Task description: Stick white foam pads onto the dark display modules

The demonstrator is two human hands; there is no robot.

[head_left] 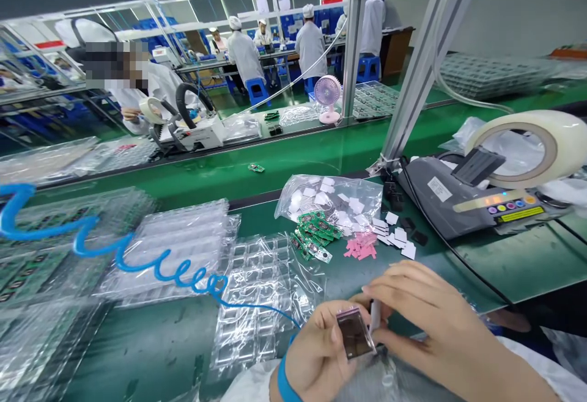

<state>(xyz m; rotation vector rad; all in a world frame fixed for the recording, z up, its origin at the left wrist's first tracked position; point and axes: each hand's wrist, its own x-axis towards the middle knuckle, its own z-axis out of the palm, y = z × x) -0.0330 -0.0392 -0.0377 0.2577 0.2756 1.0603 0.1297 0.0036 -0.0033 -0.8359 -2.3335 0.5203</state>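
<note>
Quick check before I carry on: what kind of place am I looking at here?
Most likely an electronics assembly line: small green circuit boards heaped on a green bench, clear plastic trays beside them, and workers in white coats and caps at benches behind.

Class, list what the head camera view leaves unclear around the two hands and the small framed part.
- Right hand fingertips: hidden behind the small framed part.
- Left hand: palm turned away; wrist cut by the bottom edge.
- Green circuit boards: markings too small to read.
- Tape dispenser label: too small to read.
</note>
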